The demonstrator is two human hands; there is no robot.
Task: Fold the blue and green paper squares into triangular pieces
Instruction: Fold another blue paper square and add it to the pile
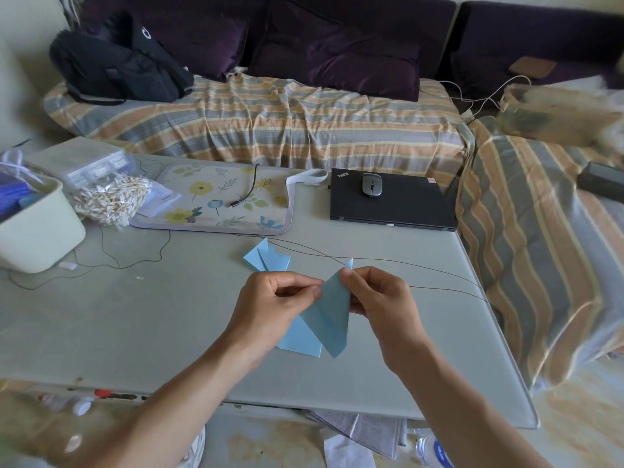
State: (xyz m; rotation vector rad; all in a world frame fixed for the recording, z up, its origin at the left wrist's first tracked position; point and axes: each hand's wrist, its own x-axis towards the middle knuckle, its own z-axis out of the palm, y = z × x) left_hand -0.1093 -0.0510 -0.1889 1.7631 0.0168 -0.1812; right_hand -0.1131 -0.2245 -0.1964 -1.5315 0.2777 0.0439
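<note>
Head view — left hand (270, 302), right hand (378, 298) both pinching blue paper (329, 319).

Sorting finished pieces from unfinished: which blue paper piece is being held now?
The larger blue piece, pinched by both hands; the other blue piece lies untouched farther back.

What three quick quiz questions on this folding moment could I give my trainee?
1. True or false: both hands pinch the blue paper.
2. What rests on the closed laptop?
3. The finished blue pieces lie: A) in the tub, B) on the table beyond the hands, C) on the sofa.

Key: 1 true, left hand and right hand each pinch it; 2 a mouse; 3 B.
</note>
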